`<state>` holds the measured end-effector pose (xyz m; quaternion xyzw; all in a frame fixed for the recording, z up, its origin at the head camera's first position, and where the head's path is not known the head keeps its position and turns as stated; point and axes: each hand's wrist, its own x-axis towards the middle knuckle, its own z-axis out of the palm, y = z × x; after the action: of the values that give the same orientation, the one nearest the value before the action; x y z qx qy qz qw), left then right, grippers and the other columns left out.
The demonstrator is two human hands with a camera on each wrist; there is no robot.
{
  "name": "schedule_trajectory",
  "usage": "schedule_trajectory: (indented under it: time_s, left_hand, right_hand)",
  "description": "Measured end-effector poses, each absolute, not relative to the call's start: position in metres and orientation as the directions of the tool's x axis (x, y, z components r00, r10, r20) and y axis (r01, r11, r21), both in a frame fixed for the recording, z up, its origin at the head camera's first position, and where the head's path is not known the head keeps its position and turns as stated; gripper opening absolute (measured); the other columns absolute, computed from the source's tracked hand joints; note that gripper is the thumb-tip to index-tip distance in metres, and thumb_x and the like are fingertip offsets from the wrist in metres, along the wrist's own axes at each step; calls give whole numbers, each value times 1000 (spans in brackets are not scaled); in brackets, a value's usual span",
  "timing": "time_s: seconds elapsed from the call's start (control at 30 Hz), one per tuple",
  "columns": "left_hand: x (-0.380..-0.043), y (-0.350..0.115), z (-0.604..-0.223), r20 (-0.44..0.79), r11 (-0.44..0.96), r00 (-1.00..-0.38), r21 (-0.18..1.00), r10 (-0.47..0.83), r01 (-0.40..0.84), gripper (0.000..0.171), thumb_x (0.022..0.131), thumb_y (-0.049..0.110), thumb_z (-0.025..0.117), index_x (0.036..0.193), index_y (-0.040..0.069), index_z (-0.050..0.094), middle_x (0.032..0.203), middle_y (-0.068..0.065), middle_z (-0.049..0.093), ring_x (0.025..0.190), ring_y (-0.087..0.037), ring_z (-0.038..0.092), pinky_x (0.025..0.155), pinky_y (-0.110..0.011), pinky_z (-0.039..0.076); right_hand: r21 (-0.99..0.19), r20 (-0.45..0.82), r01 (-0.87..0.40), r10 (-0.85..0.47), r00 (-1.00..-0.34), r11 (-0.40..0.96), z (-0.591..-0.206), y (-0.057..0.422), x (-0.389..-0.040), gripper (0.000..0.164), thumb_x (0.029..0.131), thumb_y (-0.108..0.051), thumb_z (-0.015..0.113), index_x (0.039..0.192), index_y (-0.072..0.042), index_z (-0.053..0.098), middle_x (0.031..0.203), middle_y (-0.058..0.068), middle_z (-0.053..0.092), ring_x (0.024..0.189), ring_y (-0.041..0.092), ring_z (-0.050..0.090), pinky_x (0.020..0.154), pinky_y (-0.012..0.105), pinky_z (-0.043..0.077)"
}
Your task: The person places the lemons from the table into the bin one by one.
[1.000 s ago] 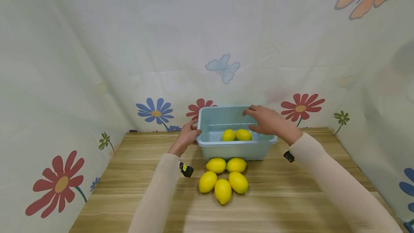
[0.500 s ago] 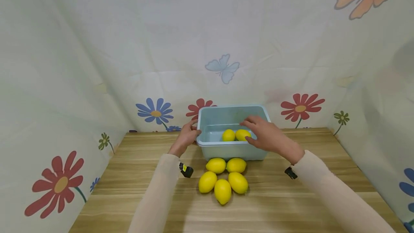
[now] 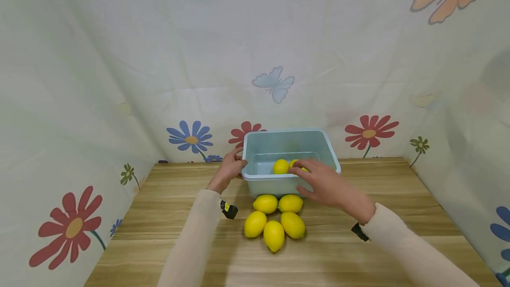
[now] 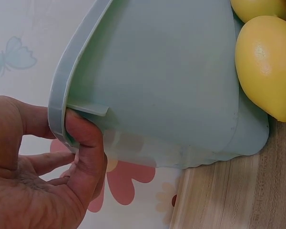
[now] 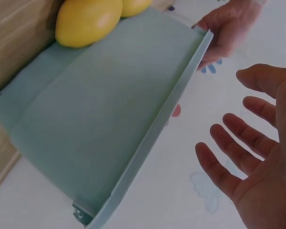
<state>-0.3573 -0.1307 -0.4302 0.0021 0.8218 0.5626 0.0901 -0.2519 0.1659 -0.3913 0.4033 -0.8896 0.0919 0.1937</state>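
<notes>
My left hand grips the left end of a pale blue plastic bin; the left wrist view shows thumb and fingers pinching its rim. Over the bin's front edge hovers my right hand, holding nothing, its fingers spread and slightly bent in the right wrist view. Two lemons lie inside the bin: one lemon in plain sight, the other partly hidden behind my right hand. In front of the bin, several lemons form a ring on the table, among them a front lemon and a back lemon.
The wooden table carries the bin and lemons. Behind it and at both sides hangs a white curtain printed with flowers and butterflies. A small black camera sits at my left wrist, another black camera at my right.
My right hand has moved back from over the bin's inside toward its front edge, coming lower and nearer. My left hand, the bin and the lemons stay where they were.
</notes>
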Motion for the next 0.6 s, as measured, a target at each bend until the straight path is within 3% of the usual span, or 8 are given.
schedule_trajectory:
  time_s: [0.33, 0.6]
  left_hand:
    - [-357, -131, -430, -143, 363, -984, 927, 108, -94, 57, 96, 16, 57, 150, 17, 39, 119, -17, 57, 93, -29, 63, 67, -32, 61]
    - [-358, -130, -431, -143, 368, -985, 925, 97, -98, 57, 95, 16, 57, 149, 17, 39, 122, -17, 58, 93, -29, 63, 66, -31, 61]
  right_hand:
    - [9, 345, -809, -762, -549, 587, -414, 159, -240, 59, 82, -35, 75, 135, -22, 54, 134, 4, 57, 114, 22, 59, 93, 41, 55]
    - [1, 199, -816, -800, -566, 578, -430, 151, -232, 57, 85, -39, 73, 136, -24, 54, 136, 1, 55, 118, 20, 56, 95, 39, 54]
